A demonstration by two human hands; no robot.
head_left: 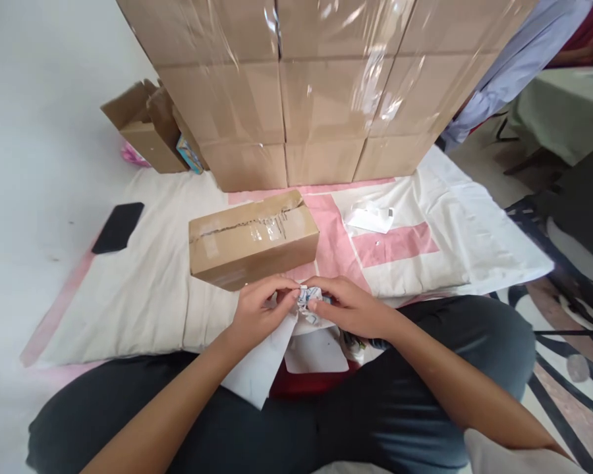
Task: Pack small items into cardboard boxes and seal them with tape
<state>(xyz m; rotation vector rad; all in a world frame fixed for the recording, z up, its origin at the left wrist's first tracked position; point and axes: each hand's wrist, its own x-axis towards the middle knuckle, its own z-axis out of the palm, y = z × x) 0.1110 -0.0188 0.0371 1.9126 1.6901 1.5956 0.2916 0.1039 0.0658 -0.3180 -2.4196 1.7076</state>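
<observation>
My left hand (260,308) and my right hand (348,306) meet over my lap. Between their thumbs and fingertips they pinch a small crumpled white piece with blue print (310,297); its exact kind I cannot make out. Below my left hand a sheet of white paper (257,370) slants down across my leg, its upper edge hidden by the fingers. Under the hands lies a white flat piece (316,354) above something red (306,383). Just beyond my left hand is a taped cardboard box (252,240).
A tall stack of wrapped cardboard boxes (321,99) stands behind the bedspread (163,283). An open carton (151,141) is at far left, with a black flat object (118,227) nearer. Torn white scraps (370,218) lie to the right. A white wall (44,131) borders the left.
</observation>
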